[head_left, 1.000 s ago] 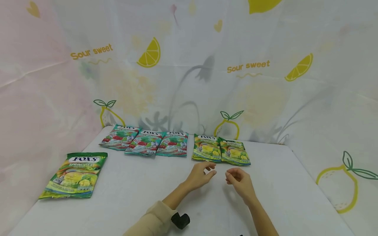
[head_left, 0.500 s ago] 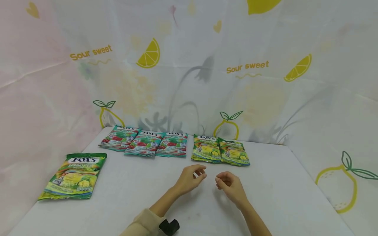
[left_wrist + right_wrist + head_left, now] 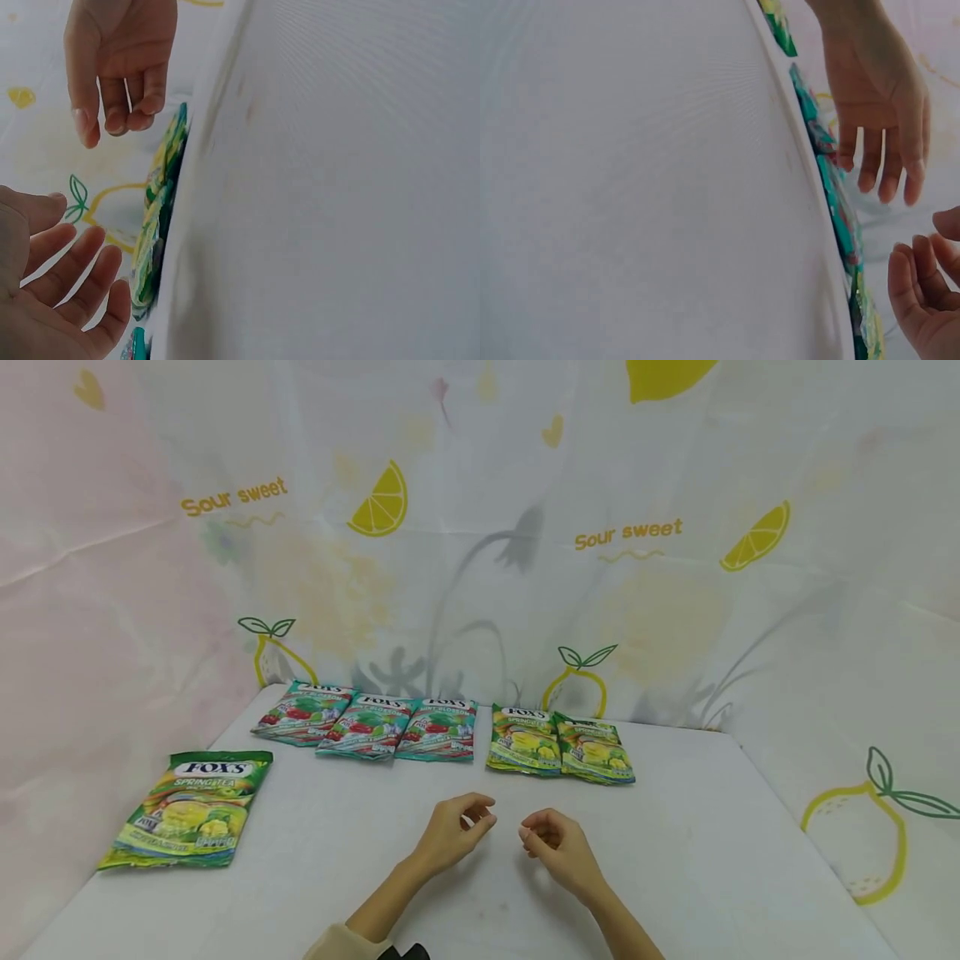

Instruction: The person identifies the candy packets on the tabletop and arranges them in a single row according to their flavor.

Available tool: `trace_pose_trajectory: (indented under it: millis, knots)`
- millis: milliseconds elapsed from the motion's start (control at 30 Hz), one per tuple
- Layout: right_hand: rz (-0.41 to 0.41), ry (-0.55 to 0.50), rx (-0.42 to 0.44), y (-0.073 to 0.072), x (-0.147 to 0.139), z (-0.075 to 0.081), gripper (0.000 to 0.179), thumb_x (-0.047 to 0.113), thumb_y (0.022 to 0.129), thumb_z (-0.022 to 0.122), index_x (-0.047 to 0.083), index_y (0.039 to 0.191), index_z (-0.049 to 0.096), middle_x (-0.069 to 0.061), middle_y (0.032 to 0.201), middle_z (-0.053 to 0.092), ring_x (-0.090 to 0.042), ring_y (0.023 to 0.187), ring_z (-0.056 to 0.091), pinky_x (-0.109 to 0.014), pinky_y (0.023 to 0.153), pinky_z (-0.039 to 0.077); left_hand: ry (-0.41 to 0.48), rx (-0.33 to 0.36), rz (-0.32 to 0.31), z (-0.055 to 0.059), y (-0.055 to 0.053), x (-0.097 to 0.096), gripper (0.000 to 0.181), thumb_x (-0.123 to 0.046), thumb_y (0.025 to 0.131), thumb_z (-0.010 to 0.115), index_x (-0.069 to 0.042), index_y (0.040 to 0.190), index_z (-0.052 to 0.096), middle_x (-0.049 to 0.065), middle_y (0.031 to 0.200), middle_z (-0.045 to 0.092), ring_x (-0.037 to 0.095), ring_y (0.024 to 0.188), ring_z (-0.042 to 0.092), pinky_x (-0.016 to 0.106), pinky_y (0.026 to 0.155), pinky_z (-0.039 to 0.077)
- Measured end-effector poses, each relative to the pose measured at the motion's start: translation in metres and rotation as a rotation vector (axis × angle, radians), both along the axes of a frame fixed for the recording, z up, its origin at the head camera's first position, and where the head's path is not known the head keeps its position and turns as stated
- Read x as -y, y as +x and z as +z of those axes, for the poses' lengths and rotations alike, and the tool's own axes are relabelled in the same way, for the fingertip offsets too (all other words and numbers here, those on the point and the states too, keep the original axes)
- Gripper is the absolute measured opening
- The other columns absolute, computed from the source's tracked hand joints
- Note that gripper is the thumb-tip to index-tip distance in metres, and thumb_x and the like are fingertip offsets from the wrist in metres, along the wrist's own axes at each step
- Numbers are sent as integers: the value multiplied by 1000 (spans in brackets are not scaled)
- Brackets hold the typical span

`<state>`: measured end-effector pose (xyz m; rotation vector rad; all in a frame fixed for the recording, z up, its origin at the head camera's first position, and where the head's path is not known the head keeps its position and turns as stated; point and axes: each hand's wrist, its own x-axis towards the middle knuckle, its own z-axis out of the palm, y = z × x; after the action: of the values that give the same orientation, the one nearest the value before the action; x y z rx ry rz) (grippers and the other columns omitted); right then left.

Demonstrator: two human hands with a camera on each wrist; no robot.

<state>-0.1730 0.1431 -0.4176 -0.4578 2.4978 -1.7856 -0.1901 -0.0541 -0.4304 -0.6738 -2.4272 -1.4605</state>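
Note:
Over the middle of the white table, my left hand (image 3: pixel 452 833) and right hand (image 3: pixel 562 852) face each other with a gap between them. Both have loosely curled fingers and hold nothing, as the left wrist view also shows. Beyond them at the back lie two yellow-green Fox's Spring Tea candy bags (image 3: pixel 523 740) (image 3: pixel 596 750), side by side. To their left are three teal Fox's Mint Blossom candy bags, the right one (image 3: pixel 437 729), the middle one (image 3: pixel 367 727) and the left one (image 3: pixel 303 713). A larger-looking Spring Tea candy bag (image 3: pixel 189 810) lies alone at the front left.
The white table (image 3: pixel 712 852) runs back to a cloth backdrop (image 3: pixel 480 577) printed with lemons and "Sour sweet" lettering. The cloth also stands along the left and right sides. A black wrist strap piece (image 3: pixel 405 952) shows by the left sleeve (image 3: pixel 348 943).
Both hands have drawn back toward the person and to the left, away from the two Spring Tea bags at the back. The candy bags have stayed in place.

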Motion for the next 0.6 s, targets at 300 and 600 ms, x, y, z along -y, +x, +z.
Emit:
trace_pose_trajectory:
  millis: [300, 600]
  knots:
    - [70, 4, -30, 1, 12, -2, 16, 6, 88, 62, -8, 95, 60, -11, 78, 62, -8, 64, 57, -24, 60, 52, 30, 23, 68, -6, 8, 16, 18, -8, 87, 65, 4, 100, 66, 4, 80, 67, 15, 73, 60, 22, 61, 49]
    - [136, 1, -48, 1, 29, -4, 15, 7, 89, 61, -7, 95, 60, -11, 77, 62, -5, 63, 57, -21, 59, 50, 16, 64, 88, -7, 17, 29, 18, -9, 87, 65, 4, 100, 66, 1, 79, 66, 11, 73, 60, 22, 62, 49]
